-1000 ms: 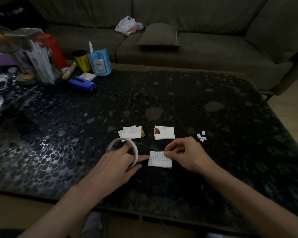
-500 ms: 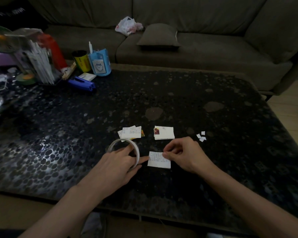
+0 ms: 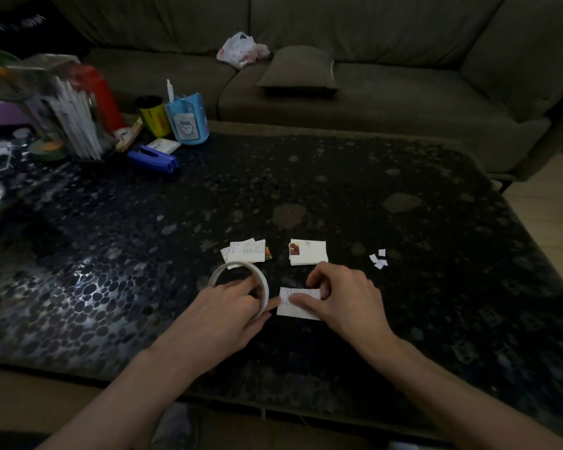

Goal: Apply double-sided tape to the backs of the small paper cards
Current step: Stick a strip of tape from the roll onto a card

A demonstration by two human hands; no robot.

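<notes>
Toward six o'clock on the dark, glossy, pebble-patterned tabletop, the left hand hooks through and grips a white ring-shaped roll of double-sided tape. At its three o'clock the right hand pinches a small white written paper card lying flat, thumb on top. Beyond, at twelve o'clock, lie a fanned pile of cards and a squared white card stack; white paper scraps sit at two o'clock. At ten o'clock are a blue plastic stapler and a blue pen cup. Behind the table runs a grey-brown fabric sofa bearing a matching cushion and a crumpled white plastic bag; pale wood floor shows at three o'clock.
</notes>
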